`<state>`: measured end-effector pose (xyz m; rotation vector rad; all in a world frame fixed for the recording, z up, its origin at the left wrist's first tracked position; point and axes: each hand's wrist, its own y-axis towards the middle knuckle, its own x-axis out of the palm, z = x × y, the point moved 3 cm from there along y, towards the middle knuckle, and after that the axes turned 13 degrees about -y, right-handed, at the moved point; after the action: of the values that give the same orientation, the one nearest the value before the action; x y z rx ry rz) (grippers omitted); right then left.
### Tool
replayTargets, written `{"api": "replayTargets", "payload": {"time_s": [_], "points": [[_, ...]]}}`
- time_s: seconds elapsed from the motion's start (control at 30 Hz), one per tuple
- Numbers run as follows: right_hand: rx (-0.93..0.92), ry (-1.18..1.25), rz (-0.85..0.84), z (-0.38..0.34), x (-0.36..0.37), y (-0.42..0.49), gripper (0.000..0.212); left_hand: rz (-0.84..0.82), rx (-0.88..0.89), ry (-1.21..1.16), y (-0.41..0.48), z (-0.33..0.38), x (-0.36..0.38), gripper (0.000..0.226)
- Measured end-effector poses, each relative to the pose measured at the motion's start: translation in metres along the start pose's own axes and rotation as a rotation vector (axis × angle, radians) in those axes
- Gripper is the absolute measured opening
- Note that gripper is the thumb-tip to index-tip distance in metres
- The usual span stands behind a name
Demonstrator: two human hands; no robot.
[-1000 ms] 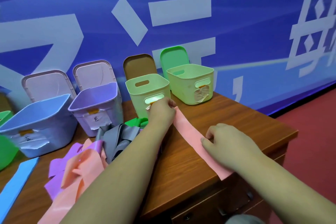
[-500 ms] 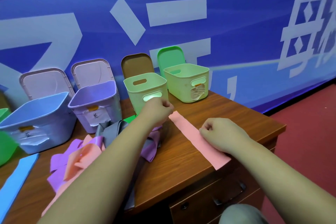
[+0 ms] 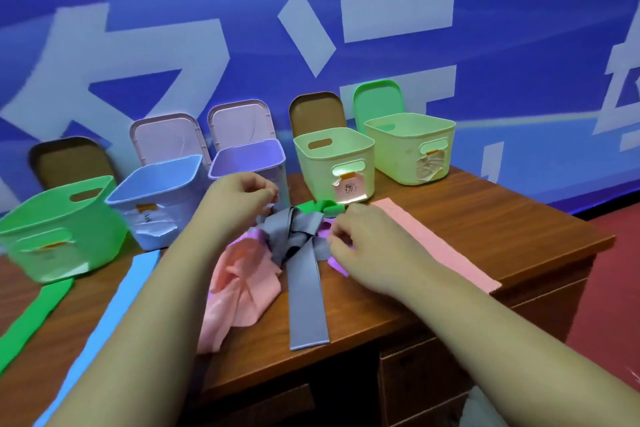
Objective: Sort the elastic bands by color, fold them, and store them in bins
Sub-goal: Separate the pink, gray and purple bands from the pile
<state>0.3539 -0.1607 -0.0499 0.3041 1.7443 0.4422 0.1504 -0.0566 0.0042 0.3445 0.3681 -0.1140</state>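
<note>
Four bands lie mixed up in one pile in the middle of the bench (image 3: 502,218): a grey band (image 3: 306,305), a crumpled pink band (image 3: 242,288), a purple band (image 3: 338,266) and a small green band (image 3: 318,210). One end of the grey band runs straight out of the pile to the near edge of the bench. The small green band sits at the back of the pile, just in front of the bins.

Both hands are on the pile. The left hand (image 3: 239,201) is at the back left of it with its fingers curled, but I cannot tell if its grip holds a band. The right hand (image 3: 363,243) is on the right side, fingers curled down onto the purple band, and I cannot tell if that grip pinches it. This hand hides part of the purple band. The left arm (image 3: 180,288) lies across the blue band (image 3: 136,277) and hides some of it.

A flat pink band (image 3: 433,246) lies smooth to the right of the pile. A long green band (image 3: 38,308) lies flat at the far left.

Five open bins stand in a row at the back: a green bin (image 3: 59,229), a blue bin (image 3: 156,191), a purple bin (image 3: 247,159), a first pale green bin (image 3: 311,177) and a second pale green bin (image 3: 398,152). Lids (image 3: 317,111) lean on the blue wall (image 3: 485,45) behind them. A red floor (image 3: 616,288) shows to the right.
</note>
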Motion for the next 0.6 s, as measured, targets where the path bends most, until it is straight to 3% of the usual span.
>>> {"api": "replayTargets", "payload": {"time_s": [0.1, 0.2, 0.4, 0.5, 0.6], "points": [[-0.147, 0.014, -0.019, -0.029, 0.020, 0.014, 0.022, 0.071, -0.026, 0.132, -0.008, -0.022, -0.029, 0.017], [-0.231, 0.051, -0.031, -0.046, 0.040, 0.030, 0.026, 0.030, -0.056, 0.301, -0.020, -0.047, -0.039, 0.016], [-0.159, 0.203, -0.070, -0.048, 0.086, 0.034, 0.037, -0.004, -0.135, -0.086, -0.050, -0.076, -0.043, 0.016], [-0.172, 0.211, -0.090, -0.047, 0.091, 0.033, 0.032, -0.046, -0.123, -0.018, -0.051, -0.078, -0.045, 0.009], [-0.195, 0.197, -0.097, -0.046, 0.092, 0.033, 0.031, -0.040, -0.051, 0.211, -0.049, -0.077, -0.046, 0.009]]}}
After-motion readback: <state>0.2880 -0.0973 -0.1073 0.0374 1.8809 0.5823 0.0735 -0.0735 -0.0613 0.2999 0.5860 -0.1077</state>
